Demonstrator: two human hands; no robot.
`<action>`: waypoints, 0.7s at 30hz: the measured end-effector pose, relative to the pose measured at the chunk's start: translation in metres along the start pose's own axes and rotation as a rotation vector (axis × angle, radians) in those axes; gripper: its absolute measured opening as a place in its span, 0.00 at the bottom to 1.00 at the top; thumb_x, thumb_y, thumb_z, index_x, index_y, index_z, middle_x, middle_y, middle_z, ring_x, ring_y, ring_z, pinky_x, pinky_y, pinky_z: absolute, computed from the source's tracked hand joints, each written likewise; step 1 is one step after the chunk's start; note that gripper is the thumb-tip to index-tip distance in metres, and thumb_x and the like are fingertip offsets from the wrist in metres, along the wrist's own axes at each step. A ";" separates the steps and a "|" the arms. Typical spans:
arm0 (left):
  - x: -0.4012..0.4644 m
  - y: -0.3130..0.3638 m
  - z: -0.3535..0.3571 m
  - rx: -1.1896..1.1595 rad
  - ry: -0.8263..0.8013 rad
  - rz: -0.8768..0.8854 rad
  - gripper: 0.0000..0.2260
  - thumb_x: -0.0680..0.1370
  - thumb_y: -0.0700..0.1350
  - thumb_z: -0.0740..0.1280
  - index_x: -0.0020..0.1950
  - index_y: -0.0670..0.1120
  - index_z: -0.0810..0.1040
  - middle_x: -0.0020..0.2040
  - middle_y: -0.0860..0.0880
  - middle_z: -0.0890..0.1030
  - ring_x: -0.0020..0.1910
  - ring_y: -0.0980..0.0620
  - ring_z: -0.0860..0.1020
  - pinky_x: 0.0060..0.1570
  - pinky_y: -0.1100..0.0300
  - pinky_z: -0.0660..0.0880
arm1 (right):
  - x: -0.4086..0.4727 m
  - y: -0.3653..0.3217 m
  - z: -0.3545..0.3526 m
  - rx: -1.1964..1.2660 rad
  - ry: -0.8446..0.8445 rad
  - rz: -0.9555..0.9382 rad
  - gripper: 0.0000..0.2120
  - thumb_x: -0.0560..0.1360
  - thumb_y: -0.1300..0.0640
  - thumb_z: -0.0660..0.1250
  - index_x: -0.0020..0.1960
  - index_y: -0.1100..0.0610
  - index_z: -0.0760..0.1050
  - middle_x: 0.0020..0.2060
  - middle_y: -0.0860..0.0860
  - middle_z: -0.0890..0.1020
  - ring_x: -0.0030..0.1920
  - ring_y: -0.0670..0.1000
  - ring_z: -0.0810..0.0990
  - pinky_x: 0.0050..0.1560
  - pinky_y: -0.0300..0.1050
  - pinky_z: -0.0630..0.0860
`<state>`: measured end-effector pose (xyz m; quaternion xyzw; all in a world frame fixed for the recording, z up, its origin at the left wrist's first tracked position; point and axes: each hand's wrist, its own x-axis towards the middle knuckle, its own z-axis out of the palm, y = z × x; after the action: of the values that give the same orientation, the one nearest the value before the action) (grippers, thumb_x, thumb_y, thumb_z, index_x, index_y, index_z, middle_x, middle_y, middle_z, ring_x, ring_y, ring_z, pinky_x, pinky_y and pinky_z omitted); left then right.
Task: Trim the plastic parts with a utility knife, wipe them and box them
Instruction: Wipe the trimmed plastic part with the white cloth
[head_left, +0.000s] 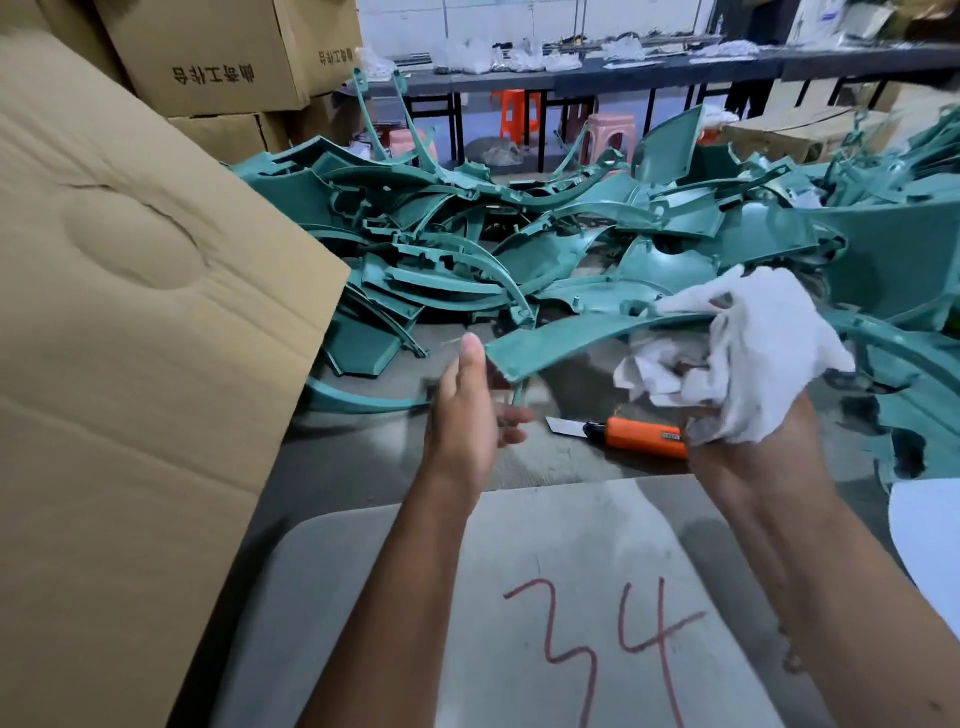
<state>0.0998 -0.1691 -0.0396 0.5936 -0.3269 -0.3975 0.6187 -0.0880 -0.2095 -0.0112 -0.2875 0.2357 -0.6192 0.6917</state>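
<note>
Your right hand is in the middle right of the frame. Its fingers are curled tight round a white cloth, and the cloth is pressed on one end of a long green part. So you look to be on the wiping step for this one piece.

Your left hand is in the middle of the frame, just beside the other end of the part. Its fingers are apart and loose — they hold nothing. The hand is blurred, so you cannot tell if the thumb touches the part or not.

The knife lies on the table under the part, near your right wrist. Its blade sticks out toward the left. No hand is on it, so cutting is not going on now. Whether this part got its trim, the picture cannot say.

A lot is left. A big pile of green parts fills the middle of the frame, and more lie at the far right. None of them looks sorted.

The box takes up the left side of the frame. You see only its flap and outer wall, not the inside, so you cannot tell how many parts are in it.

My guess — you are early or midway through the job. The part in your hands needs its wipe done and then goes left into the box. Watch the bare blade when you reach down.
</note>
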 end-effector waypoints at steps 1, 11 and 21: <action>0.001 -0.003 -0.002 0.134 0.045 0.081 0.16 0.86 0.53 0.55 0.57 0.48 0.79 0.55 0.44 0.83 0.47 0.47 0.81 0.42 0.51 0.81 | -0.001 0.000 -0.002 0.033 0.010 -0.027 0.21 0.82 0.69 0.46 0.37 0.54 0.69 0.26 0.48 0.71 0.25 0.45 0.72 0.25 0.33 0.71; -0.006 -0.009 0.001 0.434 0.032 0.614 0.18 0.71 0.59 0.76 0.53 0.51 0.77 0.50 0.55 0.81 0.51 0.53 0.80 0.45 0.53 0.80 | 0.004 -0.007 -0.008 0.001 0.089 -0.093 0.11 0.71 0.65 0.60 0.32 0.54 0.65 0.26 0.53 0.63 0.27 0.52 0.67 0.30 0.39 0.70; -0.013 -0.001 0.000 0.185 -0.141 0.529 0.20 0.75 0.52 0.73 0.45 0.32 0.80 0.41 0.32 0.80 0.38 0.42 0.79 0.40 0.35 0.77 | 0.003 -0.012 -0.005 -0.125 -0.033 -0.038 0.32 0.78 0.70 0.48 0.19 0.52 0.67 0.19 0.50 0.65 0.22 0.49 0.66 0.34 0.43 0.66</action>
<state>0.0932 -0.1576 -0.0397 0.5126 -0.5474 -0.2313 0.6198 -0.0999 -0.2138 -0.0063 -0.3447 0.2567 -0.6116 0.6642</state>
